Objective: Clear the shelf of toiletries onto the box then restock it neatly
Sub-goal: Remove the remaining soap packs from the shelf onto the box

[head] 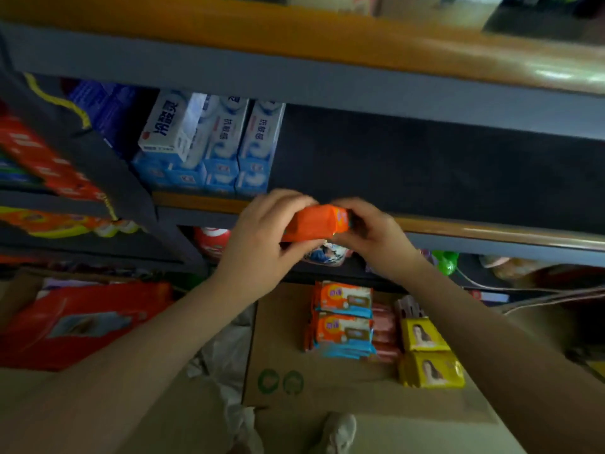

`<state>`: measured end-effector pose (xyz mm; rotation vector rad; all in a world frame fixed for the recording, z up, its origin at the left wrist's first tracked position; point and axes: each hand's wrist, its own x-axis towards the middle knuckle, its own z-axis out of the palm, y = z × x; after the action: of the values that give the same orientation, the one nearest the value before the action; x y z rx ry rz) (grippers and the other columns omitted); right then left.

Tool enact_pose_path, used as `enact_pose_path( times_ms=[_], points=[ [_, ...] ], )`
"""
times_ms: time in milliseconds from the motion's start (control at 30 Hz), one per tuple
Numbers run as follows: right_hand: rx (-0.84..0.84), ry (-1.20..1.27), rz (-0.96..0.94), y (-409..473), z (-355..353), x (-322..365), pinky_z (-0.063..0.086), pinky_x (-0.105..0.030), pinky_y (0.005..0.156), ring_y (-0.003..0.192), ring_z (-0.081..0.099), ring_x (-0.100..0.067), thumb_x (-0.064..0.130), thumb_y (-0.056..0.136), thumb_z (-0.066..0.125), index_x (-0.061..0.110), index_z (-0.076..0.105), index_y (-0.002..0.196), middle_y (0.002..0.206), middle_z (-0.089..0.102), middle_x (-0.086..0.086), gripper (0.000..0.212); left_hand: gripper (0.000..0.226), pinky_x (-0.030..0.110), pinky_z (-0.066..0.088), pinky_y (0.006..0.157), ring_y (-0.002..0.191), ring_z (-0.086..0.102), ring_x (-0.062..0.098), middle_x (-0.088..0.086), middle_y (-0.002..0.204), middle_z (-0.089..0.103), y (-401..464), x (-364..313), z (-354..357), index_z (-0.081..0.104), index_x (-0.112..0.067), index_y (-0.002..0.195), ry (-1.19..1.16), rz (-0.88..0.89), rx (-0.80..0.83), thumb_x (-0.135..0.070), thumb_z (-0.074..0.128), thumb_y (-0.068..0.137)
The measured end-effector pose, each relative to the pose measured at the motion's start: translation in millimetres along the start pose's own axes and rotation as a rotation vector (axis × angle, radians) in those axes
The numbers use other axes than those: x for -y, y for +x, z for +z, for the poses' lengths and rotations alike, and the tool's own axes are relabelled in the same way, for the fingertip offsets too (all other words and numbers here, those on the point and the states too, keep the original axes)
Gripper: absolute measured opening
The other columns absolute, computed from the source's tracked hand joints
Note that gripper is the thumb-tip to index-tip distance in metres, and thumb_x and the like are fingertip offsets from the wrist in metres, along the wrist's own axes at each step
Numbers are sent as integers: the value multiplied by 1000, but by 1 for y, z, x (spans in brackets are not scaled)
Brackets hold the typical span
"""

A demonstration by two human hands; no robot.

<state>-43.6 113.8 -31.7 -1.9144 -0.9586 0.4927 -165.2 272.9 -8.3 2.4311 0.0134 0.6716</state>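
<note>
Both hands hold one orange soap pack (316, 223) in front of the shelf's wooden front edge (491, 228). My left hand (262, 237) grips its left end, my right hand (370, 234) pinches its right end. Blue and white toothpaste boxes (226, 142) stand at the left of the shelf; the dark stretch to their right is bare. Below, on the cardboard box (281, 348), lie stacked orange soap packs (343, 317), pink packs (384, 335) and two yellow soap packs (429, 352).
An upper shelf board (360, 37) overhangs the hands. A dark upright (98, 158) divides off red packages (42, 158) at the left. A large red pack (82, 319) lies low left. A green object (445, 260) and a red container (212, 240) sit on the lower shelf. My shoe (340, 430) shows at the bottom.
</note>
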Motion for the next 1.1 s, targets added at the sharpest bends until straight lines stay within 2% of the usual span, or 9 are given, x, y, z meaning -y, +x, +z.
enact_pose_path(
  times_ms=[167,300,367,500,600,700,800,967,1100],
  points=[
    [-37,160,226,-38,5,-12,50,-25,85,102,60,-9,20,76,73,29,55,107,107,62,5,37,41,2,36,84,100,48,-5,-17,107,52,-19,7,11,56,-24,112,-222,-168,66,-41,64,75],
    [-159,370,307,-67,0,-10,55,-28,78,94,66,-12,28,66,73,24,63,101,104,67,-3,36,39,14,47,78,92,61,-3,-14,96,67,-32,5,37,55,-27,106,-895,-605,90,-16,73,73],
    [-174,361,312,-77,-4,-10,56,-34,78,94,67,-18,28,65,73,18,64,100,102,67,-5,37,34,16,49,77,90,63,-1,-13,91,70,-40,4,53,55,-23,106,-1044,-717,76,-13,65,74],
    [-176,399,350,-86,-11,-11,53,-28,70,78,63,-11,32,69,74,23,65,86,81,67,5,21,22,29,53,83,86,65,9,-6,88,71,-43,-5,75,59,-19,101,-1180,-874,142,-18,64,80],
    [-77,368,504,-87,-21,-5,45,-21,54,65,56,-14,36,85,61,17,64,88,73,62,-2,19,28,36,55,79,73,69,10,-1,78,72,-45,-11,89,60,-13,96,-1220,-1197,321,-30,57,74],
    [97,306,755,-88,-24,-12,38,-19,39,42,50,-15,42,95,44,3,62,84,52,61,-3,44,30,27,58,58,64,68,12,3,74,72,-53,-17,98,62,-12,92,-1117,-1436,579,-37,58,76],
    [108,318,908,-92,-19,-29,33,-18,35,35,44,-16,49,96,37,4,57,69,42,54,-5,56,38,22,52,42,46,62,10,7,62,68,-64,-26,104,63,-5,87,-1061,-1650,733,-41,51,88],
    [121,453,1085,-113,-10,-57,41,-21,46,46,54,-21,54,93,38,6,63,80,53,63,-10,55,50,20,51,41,41,59,8,6,57,63,-81,-30,110,64,4,92,-1130,-1733,885,-43,52,84],
    [64,752,1158,-136,2,-87,52,-43,90,101,66,-27,37,91,56,11,62,116,108,69,-9,36,43,23,55,47,51,64,14,9,66,68,-87,-34,111,62,-6,94,-1021,-1611,742,-40,62,68]
  ],
)
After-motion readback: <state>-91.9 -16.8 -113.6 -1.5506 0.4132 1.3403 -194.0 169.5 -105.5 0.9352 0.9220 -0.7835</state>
